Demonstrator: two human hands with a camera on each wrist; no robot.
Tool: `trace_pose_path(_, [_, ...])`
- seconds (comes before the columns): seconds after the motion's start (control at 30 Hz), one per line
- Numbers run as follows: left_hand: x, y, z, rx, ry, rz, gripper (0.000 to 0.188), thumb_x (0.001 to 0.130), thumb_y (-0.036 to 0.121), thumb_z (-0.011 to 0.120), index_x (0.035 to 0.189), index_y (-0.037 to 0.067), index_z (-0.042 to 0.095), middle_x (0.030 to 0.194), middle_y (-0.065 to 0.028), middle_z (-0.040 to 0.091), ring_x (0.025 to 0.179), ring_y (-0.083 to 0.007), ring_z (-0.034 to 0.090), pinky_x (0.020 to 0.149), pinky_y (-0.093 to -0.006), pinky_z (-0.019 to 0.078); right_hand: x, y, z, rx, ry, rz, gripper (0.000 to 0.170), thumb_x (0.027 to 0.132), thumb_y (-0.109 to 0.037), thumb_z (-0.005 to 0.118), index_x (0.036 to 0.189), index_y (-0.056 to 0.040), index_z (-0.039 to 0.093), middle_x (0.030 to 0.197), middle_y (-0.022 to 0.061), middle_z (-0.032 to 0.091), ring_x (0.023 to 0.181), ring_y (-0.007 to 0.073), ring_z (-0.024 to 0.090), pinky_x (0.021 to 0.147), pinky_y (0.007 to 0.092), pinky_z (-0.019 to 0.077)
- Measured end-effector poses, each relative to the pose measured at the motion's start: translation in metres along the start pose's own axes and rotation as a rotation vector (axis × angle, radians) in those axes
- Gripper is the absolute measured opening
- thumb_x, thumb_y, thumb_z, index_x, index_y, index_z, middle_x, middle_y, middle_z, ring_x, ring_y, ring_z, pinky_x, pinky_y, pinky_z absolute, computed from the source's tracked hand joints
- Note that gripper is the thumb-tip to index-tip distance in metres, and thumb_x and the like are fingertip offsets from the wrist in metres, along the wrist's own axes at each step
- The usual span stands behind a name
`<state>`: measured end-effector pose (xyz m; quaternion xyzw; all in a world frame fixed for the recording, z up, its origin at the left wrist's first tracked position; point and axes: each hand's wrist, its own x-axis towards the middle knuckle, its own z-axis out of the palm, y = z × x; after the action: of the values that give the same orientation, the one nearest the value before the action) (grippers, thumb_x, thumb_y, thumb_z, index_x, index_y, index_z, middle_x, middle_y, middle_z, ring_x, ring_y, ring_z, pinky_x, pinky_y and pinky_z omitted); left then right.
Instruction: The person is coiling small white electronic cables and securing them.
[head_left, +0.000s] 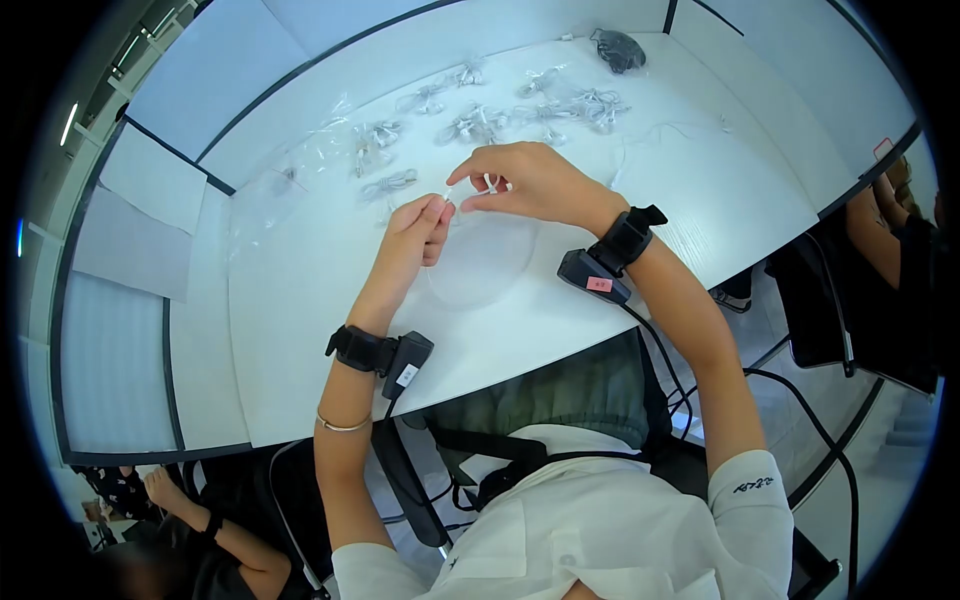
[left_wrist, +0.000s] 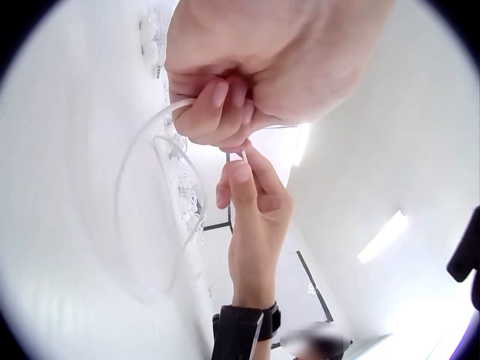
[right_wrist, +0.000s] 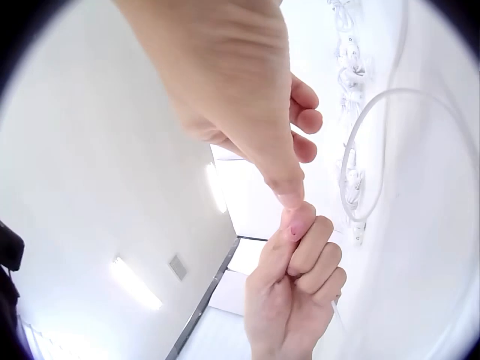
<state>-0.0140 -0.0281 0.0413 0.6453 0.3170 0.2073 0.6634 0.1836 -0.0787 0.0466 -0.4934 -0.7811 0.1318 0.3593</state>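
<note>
A thin white cable (left_wrist: pixel 120 172) (right_wrist: pixel 346 169) runs in loose loops over the table. The left hand (head_left: pixel 415 228) (left_wrist: pixel 262 64) (right_wrist: pixel 294 289) grips it with curled fingers, and a small white end (head_left: pixel 447 194) (left_wrist: pixel 244 156) stands out at its thumb and index fingertips. Right beside those tips, the right hand (head_left: pixel 540 182) (left_wrist: pixel 259 217) (right_wrist: pixel 232 97) has its thumb and index finger at the small white end, its other fingers bent. White strands (head_left: pixel 492 184) show at the right hand's fingers in the head view. The fingertips partly hide the cable end.
Several bundled white cables in clear bags (head_left: pixel 475 124) lie across the back of the white table (head_left: pixel 330 350). A dark bundle (head_left: pixel 619 51) sits at the back right. Low partitions (head_left: pixel 300 120) surround the table; other people sit at both sides.
</note>
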Motion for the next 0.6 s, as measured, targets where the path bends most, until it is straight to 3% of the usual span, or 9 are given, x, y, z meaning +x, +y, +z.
trace_pose_path(0.13, [0.001, 0.0, -0.003, -0.028, -0.07, 0.009, 0.028, 0.096, 0.03, 0.04, 0.077, 0.009, 0.044, 0.057, 0.0092, 0.024, 0.047, -0.0019, 0.018, 0.043, -0.02, 0.0142, 0.0, 0.005, -0.002, 0.064, 0.013, -0.019, 0.023, 0.081, -0.024, 0.066, 0.101, -0.0118, 0.065, 0.074, 0.0029, 0.059, 0.062, 0.014, 0.053, 0.058, 0.0261, 0.0449])
trace_pose_path(0.33, [0.001, 0.001, -0.004, -0.038, -0.066, -0.009, 0.027, 0.096, 0.029, 0.04, 0.08, 0.008, 0.047, 0.057, 0.0095, 0.024, 0.046, -0.0014, 0.018, 0.042, -0.019, 0.0144, -0.001, 0.002, -0.002, 0.346, -0.055, 0.12, 0.024, 0.089, -0.026, 0.054, 0.103, -0.0071, 0.061, 0.077, 0.0066, 0.059, 0.071, 0.0138, 0.053, 0.067, 0.0264, 0.0432])
trace_pose_path(0.43, [0.0, 0.001, -0.006, -0.019, -0.081, -0.016, 0.027, 0.096, 0.029, 0.04, 0.083, 0.007, 0.049, 0.057, 0.0094, 0.024, 0.045, -0.0015, 0.018, 0.041, -0.019, 0.015, -0.002, 0.002, -0.001, 0.355, -0.102, 0.143, 0.027, 0.092, -0.027, 0.048, 0.104, -0.0051, 0.058, 0.081, 0.0075, 0.059, 0.074, 0.0149, 0.053, 0.069, 0.0279, 0.0422])
trace_pose_path(0.6, [-0.001, 0.005, -0.004, -0.011, -0.143, -0.012, 0.028, 0.096, 0.028, 0.04, 0.092, 0.003, 0.053, 0.056, 0.0085, 0.023, 0.044, -0.0018, 0.018, 0.04, -0.0189, 0.0169, -0.002, 0.011, 0.006, 0.357, -0.033, 0.051, 0.023, 0.093, -0.022, 0.047, 0.096, -0.0019, 0.055, 0.083, 0.0073, 0.059, 0.075, 0.0156, 0.053, 0.068, 0.029, 0.0419])
